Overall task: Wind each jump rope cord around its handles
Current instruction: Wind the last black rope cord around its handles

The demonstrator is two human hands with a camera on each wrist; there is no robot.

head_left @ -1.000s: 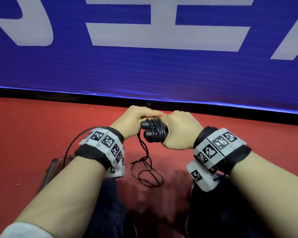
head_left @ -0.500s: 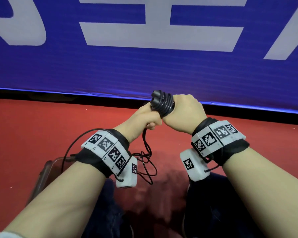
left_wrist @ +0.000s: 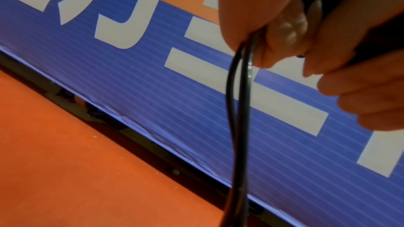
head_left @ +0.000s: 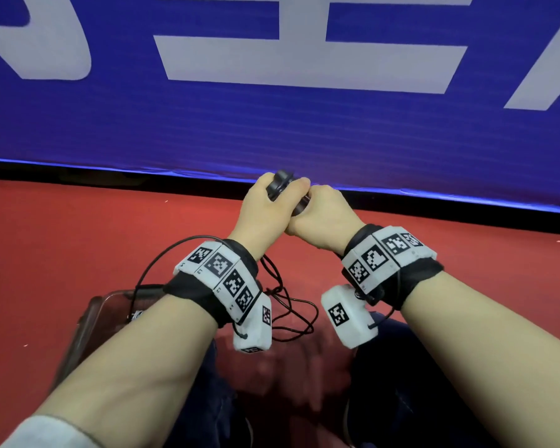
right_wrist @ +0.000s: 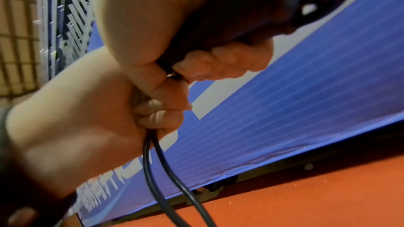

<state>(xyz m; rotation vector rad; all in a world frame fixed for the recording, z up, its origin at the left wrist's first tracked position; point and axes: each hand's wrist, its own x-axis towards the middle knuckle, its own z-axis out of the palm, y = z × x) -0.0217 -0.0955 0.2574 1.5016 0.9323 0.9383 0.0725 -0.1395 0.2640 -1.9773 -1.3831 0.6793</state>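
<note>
Nearest, slack cord (head_left: 288,305) loops by the knees, hanging doubled below the left hand (head_left: 265,211), whose grip pinches it. Beyond, the right hand (head_left: 320,215) clasps the handles (head_left: 280,185), tilted up-left; the next turn likely leads up and over them.

A: From where does the head view look?

B: From above and behind both forearms, facing forward and down at the red floor (head_left: 78,253) and the blue banner with white lettering (head_left: 304,130).

A: And the wrist views?

B: Both sit very near, under the hands, tilted. The left wrist view faces the same banner (left_wrist: 153,84); the right wrist view does too (right_wrist: 306,75).

A: What do they share?

B: The thin black doubled cord (left_wrist: 238,110) hanging down, also in the right wrist view (right_wrist: 153,170).
</note>
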